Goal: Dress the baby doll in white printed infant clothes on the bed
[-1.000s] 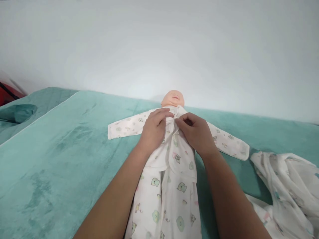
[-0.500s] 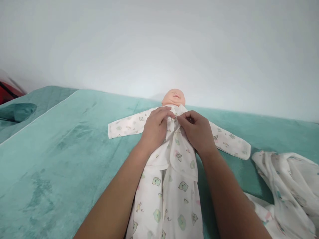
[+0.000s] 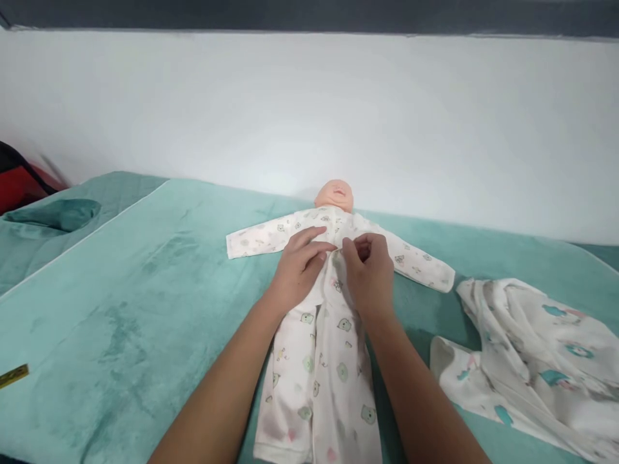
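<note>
A baby doll (image 3: pixel 335 194) lies on its back on the teal blanket (image 3: pixel 145 303), dressed in a white printed romper (image 3: pixel 319 361) with both sleeves spread out sideways. My left hand (image 3: pixel 297 265) rests on the doll's chest, fingers pressed on the left front flap of the romper. Beside it, my right hand (image 3: pixel 368 272) pinches the edge of the right front flap at mid-chest. The fingertips of both hands meet at the garment's front opening. What lies between the fingertips is too small to make out.
A crumpled white printed cloth (image 3: pixel 527 361) lies on the blanket at the right. A folded teal cloth (image 3: pixel 55 214) and a red object (image 3: pixel 19 183) sit at the far left. A white wall (image 3: pixel 309 116) runs behind the doll's head.
Both hands have slid from the collar down to mid-chest along the front opening. The camera has pulled back and tilted, so more of the romper and the cloth at the right shows.
</note>
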The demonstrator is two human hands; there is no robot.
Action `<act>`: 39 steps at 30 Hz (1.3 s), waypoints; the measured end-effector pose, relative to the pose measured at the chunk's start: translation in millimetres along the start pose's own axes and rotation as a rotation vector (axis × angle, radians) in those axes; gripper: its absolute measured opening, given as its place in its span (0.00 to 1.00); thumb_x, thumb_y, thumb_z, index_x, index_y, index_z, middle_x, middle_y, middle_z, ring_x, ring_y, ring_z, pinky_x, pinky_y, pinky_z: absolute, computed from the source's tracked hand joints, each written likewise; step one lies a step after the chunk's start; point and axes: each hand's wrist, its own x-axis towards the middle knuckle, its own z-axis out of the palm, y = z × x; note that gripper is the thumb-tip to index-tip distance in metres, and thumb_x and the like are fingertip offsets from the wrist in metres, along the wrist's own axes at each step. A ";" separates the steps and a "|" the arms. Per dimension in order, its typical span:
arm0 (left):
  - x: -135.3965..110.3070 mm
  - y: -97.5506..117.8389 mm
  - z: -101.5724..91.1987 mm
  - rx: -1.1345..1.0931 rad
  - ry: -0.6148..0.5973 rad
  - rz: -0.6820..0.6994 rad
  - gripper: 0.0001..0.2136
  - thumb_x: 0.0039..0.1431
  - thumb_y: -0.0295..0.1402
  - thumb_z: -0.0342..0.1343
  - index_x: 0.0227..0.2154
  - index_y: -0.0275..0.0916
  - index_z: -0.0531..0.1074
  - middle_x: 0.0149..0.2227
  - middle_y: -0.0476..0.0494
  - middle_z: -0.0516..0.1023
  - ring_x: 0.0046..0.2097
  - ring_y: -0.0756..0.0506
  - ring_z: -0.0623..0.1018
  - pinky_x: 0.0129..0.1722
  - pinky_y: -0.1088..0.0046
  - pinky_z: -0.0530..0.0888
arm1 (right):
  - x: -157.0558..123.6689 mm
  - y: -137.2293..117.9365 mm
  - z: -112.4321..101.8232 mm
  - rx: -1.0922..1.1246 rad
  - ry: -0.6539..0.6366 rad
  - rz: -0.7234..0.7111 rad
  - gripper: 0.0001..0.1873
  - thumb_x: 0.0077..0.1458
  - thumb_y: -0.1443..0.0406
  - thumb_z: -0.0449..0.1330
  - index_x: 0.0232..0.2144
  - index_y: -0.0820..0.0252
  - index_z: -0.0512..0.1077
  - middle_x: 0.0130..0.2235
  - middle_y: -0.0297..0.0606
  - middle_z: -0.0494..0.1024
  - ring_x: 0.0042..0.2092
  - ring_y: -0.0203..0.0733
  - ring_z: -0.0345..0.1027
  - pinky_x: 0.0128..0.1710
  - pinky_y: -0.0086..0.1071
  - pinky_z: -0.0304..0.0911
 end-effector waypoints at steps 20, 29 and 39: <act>1.7 1.1 -3.5 0.004 -0.017 -0.003 0.12 0.64 0.27 0.48 0.41 0.45 0.76 0.59 0.46 0.70 0.62 0.44 0.66 0.62 0.57 0.65 | 20.1 -18.3 -30.5 -0.268 -0.638 -0.053 0.12 0.56 0.61 0.56 0.23 0.57 0.63 0.24 0.29 0.65 0.27 0.35 0.55 0.26 0.31 0.50; 2.7 2.9 -2.3 0.038 -0.050 -0.013 0.12 0.64 0.29 0.49 0.43 0.47 0.76 0.61 0.47 0.69 0.64 0.43 0.63 0.64 0.56 0.63 | 31.9 2.5 -39.7 0.070 -0.700 0.040 0.14 0.58 0.53 0.57 0.28 0.57 0.68 0.27 0.30 0.64 0.28 0.34 0.54 0.26 0.30 0.50; 8.0 7.1 -6.0 -0.027 -0.129 -0.111 0.11 0.59 0.24 0.50 0.39 0.45 0.73 0.63 0.49 0.66 0.66 0.42 0.61 0.65 0.54 0.61 | 31.5 -1.7 -31.9 -0.005 -0.579 0.054 0.09 0.55 0.58 0.59 0.29 0.57 0.71 0.29 0.31 0.70 0.31 0.36 0.61 0.31 0.30 0.54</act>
